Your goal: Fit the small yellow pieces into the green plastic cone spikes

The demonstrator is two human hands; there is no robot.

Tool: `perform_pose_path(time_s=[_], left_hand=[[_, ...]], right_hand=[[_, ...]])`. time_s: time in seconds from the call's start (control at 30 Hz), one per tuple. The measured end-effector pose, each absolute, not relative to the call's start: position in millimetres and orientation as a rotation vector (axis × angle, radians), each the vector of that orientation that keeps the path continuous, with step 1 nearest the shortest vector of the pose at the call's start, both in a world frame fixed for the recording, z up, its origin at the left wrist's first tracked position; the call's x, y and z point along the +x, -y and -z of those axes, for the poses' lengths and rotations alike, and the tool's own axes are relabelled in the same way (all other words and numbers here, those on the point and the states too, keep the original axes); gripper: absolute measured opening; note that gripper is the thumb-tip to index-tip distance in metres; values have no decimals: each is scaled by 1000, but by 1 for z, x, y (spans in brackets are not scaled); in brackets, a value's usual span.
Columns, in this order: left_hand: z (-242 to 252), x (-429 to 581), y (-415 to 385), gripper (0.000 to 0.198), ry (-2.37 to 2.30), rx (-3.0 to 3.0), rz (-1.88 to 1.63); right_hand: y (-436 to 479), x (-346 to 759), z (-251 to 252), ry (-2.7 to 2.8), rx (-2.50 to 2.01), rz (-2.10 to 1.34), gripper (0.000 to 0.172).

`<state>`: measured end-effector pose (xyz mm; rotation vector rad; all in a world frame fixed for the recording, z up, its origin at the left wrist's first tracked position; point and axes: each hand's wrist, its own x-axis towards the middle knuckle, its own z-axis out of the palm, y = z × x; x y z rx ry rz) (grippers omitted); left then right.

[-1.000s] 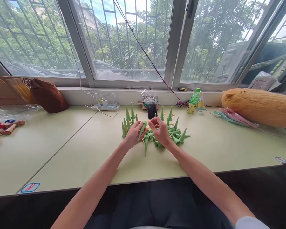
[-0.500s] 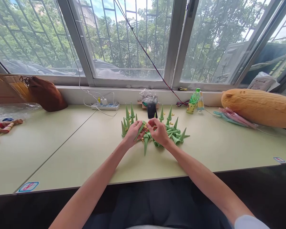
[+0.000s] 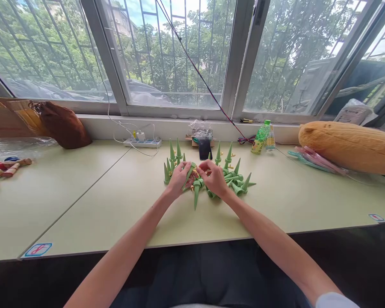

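My left hand [image 3: 179, 179] is closed around a green spike [image 3: 188, 174], whose wide end points up toward the right. At that end, the fingertips of my right hand [image 3: 213, 177] pinch a small yellow piece [image 3: 195, 171]. Just below the hands, another green spike [image 3: 196, 197] lies with its tip toward me. Several green spikes stand upright behind my left hand, among them one [image 3: 179, 150] at the back. To the right, more spikes lie in a pile [image 3: 237, 182], and upright ones [image 3: 227, 156] with yellow pieces stand behind it.
Behind the hands are a dark phone [image 3: 205, 149] and a power strip [image 3: 143, 142]. A green bottle [image 3: 259, 139] stands at the back right, near a long tan plush [image 3: 349, 145]. A brown bag [image 3: 62, 126] and wooden toys [image 3: 11, 169] are at the left.
The view has shifted very slightly. Both hands keep their hold at nearly the same place, and the objects on the table stay where they were.
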<state>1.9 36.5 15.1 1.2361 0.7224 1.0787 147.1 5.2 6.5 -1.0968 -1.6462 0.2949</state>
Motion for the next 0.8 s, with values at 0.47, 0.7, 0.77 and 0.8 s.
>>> perform_pose_path(time_s=[0.47, 0.7, 0.77, 0.8], left_hand=[[-13, 3, -35, 35, -810, 1528, -1235], [-12, 2, -33, 37, -881, 1703, -1283], [-11, 1, -33, 36, -893, 1737, -1293], [-11, 1, -33, 35, -900, 1754, -1300]], right_hand=[[-9, 147, -2, 1651, -1074, -362, 21], [-8, 147, -3, 1644, -1066, -393, 23], [-7, 147, -3, 1647, -1069, -398, 23], [-7, 147, -4, 1649, -1073, -398, 23]])
